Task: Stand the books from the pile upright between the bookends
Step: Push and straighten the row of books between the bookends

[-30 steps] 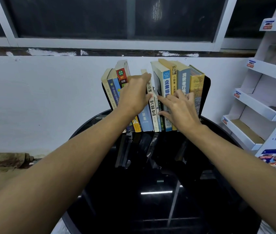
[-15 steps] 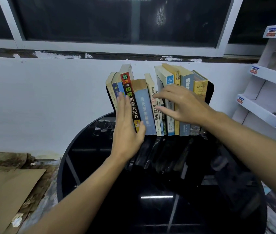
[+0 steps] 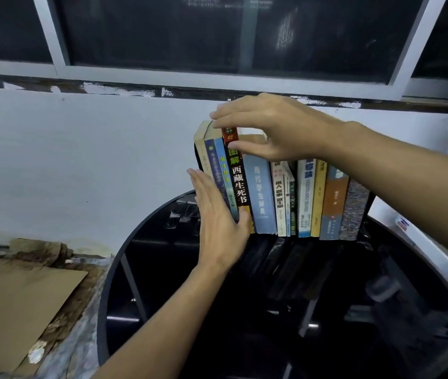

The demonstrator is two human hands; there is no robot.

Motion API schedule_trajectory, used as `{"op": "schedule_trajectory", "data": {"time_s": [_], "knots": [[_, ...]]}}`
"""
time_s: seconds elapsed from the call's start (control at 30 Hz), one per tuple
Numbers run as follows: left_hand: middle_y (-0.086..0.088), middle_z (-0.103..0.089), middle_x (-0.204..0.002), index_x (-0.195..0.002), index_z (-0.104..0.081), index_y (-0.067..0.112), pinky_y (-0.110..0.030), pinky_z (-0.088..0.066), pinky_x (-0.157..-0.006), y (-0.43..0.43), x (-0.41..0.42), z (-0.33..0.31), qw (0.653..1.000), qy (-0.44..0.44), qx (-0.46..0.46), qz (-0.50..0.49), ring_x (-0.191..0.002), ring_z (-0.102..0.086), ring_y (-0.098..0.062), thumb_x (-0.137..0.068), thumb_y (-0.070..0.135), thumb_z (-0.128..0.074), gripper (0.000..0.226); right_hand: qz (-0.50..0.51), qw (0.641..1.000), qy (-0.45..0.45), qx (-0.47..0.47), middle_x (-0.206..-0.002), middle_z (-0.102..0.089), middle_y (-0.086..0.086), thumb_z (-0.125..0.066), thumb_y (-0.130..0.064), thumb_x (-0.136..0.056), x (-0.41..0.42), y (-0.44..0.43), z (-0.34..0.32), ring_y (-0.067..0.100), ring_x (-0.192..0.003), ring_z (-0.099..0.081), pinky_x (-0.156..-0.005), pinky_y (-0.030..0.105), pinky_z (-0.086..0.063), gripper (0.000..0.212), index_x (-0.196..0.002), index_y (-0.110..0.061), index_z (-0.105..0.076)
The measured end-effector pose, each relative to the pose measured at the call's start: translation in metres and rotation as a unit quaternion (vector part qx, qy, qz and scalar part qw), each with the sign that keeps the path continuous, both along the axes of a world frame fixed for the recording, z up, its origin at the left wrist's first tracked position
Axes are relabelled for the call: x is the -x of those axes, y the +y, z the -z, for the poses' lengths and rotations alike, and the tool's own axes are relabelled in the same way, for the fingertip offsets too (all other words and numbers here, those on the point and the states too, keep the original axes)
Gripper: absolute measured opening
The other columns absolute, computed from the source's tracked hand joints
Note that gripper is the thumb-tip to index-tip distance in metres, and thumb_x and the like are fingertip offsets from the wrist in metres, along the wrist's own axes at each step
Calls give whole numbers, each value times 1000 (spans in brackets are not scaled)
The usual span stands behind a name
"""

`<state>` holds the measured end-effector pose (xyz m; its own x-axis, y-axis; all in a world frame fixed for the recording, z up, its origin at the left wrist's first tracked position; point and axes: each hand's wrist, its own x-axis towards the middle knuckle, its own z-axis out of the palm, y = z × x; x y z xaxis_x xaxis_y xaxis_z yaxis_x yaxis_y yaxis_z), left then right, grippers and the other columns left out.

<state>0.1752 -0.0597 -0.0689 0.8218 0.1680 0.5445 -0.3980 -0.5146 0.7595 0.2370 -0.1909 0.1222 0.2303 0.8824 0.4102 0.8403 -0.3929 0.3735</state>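
Right hand (image 3: 280,129) now higher, in a pinch on black book (image 3: 240,187); left hand (image 3: 217,220) flat.

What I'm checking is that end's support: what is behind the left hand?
The left hand lies flat against the leftmost books, covering their lower spines. What props them there is covered.
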Motion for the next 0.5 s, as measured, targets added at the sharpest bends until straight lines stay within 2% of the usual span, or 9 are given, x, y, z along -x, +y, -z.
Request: {"op": "schedule_trajectory", "data": {"time_s": [0.07,0.17,0.23,0.27,0.33,0.37,0.4,0.5], "knots": [[6,37,-163,-155,31,19,-19,8,-122,-2,-3,-4,1000,-13,24,4,-151,29,-6,-96,13,-59,108,15,1000,8,24,-150,-51,0,-58,-38,-99,-5,7,-3,16,-142,-43,-114,44,-41,49,-144,-18,-54],[4,37,-163,-156,29,16,5,6,-107,-7,-5,-8,999,-24,41,-1,-151,28,-5,-95,9,-60,108,40,997,30,58,-156,-44,-5,-53,-46,-99,-13,15,-5,12,-146,-36,-118,40,-35,57,-151,-23,-45],[4,37,-163,-156,29,16,7,3,-106,-10,-7,-8,999,-31,39,-6,-152,27,-6,-95,9,-61,109,53,995,41,78,-157,-42,-8,-51,-48,-100,-19,19,-7,12,-146,-36,-119,37,-33,60,-154,-25,-39],[5,38,-162,-155,30,18,1,0,-112,-11,-8,-7,999,-36,31,-11,-152,27,-6,-94,9,-62,111,57,994,44,86,-158,-41,-8,-51,-49,-100,-21,21,-7,12,-145,-38,-118,35,-33,61,-155,-26,-37],[7,40,-161,-154,33,21,-26,-15,-127,-14,-10,-7,999,-39,10,-22,-153,26,-8,-93,12,-63,114,63,992,49,96,-157,-41,-7,-50,-50,-101,-25,23,-9,13,-143,-40,-117,33,-32,61,-155,-26,-35],[7,41,-161,-153,33,21,-40,-24,-126,-17,-11,-7,999,-36,2,-26,-153,26,-9,-92,13,-63,114,66,992,53,99,-157,-42,-6,-48,-51,-101,-27,23,-9,14,-142,-40,-117,33,-32,62,-155,-26,-35],[7,42,-160,-154,32,21,-48,-31,-123,-19,-12,-7,999,-33,-5,-30,-153,26,-10,-91,14,-63,114,71,991,58,102,-156,-43,-5,-47,-53,-101,-29,23,-10,15,-141,-41,-117,33,-32,62,-155,-26,-34],[4,42,-160,-155,30,16,-53,-33,-120,-25,-13,-8,999,-21,-25,-40,-152,29,-10,-90,17,-63,113,77,988,69,114,-153,-47,-3,-46,-53,-101,-31,17,-9,16,-138,-45,-115,35,-35,61,-154,-25,-37]]}}
